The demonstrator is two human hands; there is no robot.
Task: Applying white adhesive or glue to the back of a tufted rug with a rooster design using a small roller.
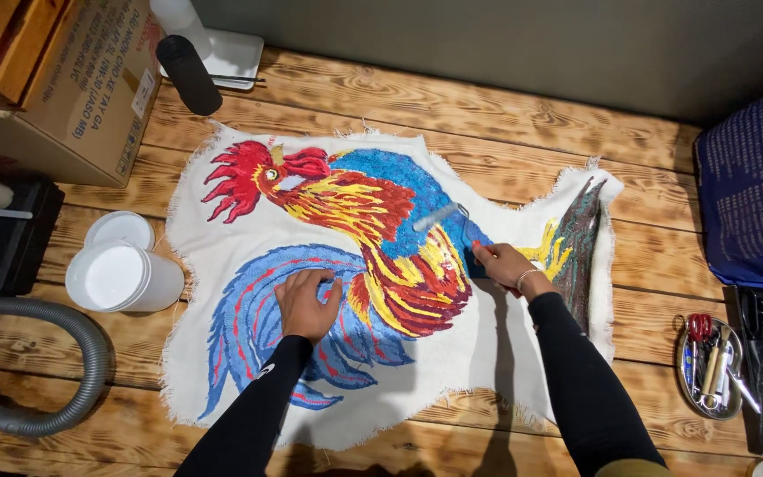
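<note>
A white frayed cloth (222,291) with a colourful rooster picture (373,238) lies flat on the wooden table (505,115). My left hand (306,305) presses flat on the blue tail part, fingers spread. My right hand (502,265) grips a tool whose light grey handle (439,216) reaches up and left over the blue and yellow body. Both arms wear black sleeves.
An open white tub (121,278) and its lid (119,230) stand left of the cloth. A cardboard box (72,79) and black cylinder (189,72) sit at back left, a grey hose (72,353) at left. A metal dish of tools (708,367) lies right.
</note>
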